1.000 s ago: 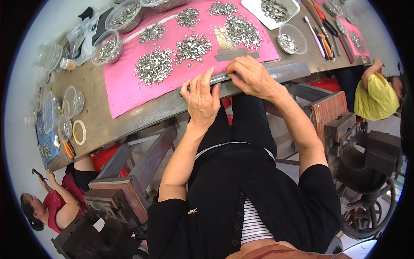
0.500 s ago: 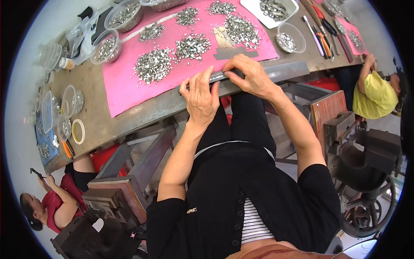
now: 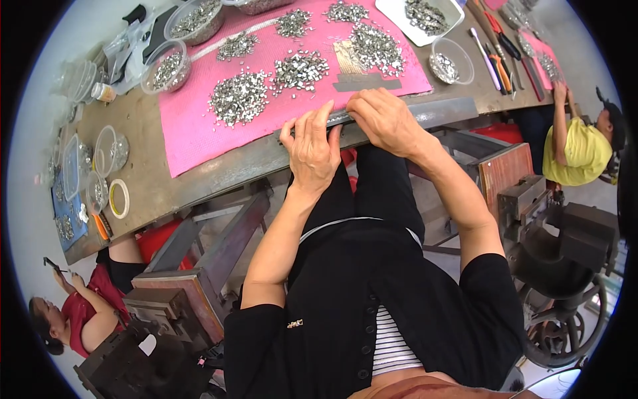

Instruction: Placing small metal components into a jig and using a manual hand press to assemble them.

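Note:
My left hand (image 3: 311,154) holds a narrow dark metal bar (image 3: 339,118) at the table's front edge, fingers over its far side and thumb on the near side. A short bright row of small metal pieces shows along the bar between my hands. My right hand (image 3: 387,121) is closed over the bar's right part, fingertips bent down and pressed together. Whatever those fingertips pinch is hidden. Just beyond my hands lie a flat grey strip (image 3: 367,86) and heaps of small silvery metal pieces (image 3: 239,98) on a pink mat (image 3: 189,136).
Tubs of metal pieces (image 3: 166,71) stand at the left and back, a white tray (image 3: 446,31) and round tub (image 3: 460,61) at the right. Pliers (image 3: 503,73) and a toothbrush (image 3: 484,53) lie farther right. Tape (image 3: 119,199) is at left. Co-workers sit on both sides.
My right hand's fingers have drawn together and its thumb has tucked under, out of sight. My left hand has hardly moved. The co-worker at the right has shifted an arm.

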Available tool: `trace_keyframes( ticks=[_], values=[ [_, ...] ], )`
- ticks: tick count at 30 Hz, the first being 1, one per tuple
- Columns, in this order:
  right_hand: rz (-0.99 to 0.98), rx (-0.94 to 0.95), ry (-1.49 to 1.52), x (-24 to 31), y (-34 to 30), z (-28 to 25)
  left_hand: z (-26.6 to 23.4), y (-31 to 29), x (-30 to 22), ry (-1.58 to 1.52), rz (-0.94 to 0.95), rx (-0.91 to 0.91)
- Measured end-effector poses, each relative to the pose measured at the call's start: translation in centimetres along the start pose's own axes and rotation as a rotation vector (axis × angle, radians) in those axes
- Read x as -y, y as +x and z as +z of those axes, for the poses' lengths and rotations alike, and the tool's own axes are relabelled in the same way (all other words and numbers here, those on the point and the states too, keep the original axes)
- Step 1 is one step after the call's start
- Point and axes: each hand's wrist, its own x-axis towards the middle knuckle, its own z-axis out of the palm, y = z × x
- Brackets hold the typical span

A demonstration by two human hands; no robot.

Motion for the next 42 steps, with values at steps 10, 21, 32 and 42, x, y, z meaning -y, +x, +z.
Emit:
trace_keyframes(
  ticks=[10, 21, 32, 42],
  values=[
    [-0.135, 0.064, -0.094, 0.1, 0.0, -0.6, -0.3, 0.1, -0.3, 0.015, -0.007, 0.0],
    [0.372, -0.158, 0.585, -0.5, -1.5, 0.9, -0.1, 0.3, 0.0, -0.012, 0.001, -0.011],
    [-0.048, -0.167, 0.004, 0.2, -2.0, 1.1, -0.4, 0.1, -0.3, 0.002, -0.016, 0.016],
    [0.186, -0.187, 0.193, -5.4, 4.7, 0.6, -3.0, 8.0, 4.3, -0.009, -0.022, 0.114]
  ],
)
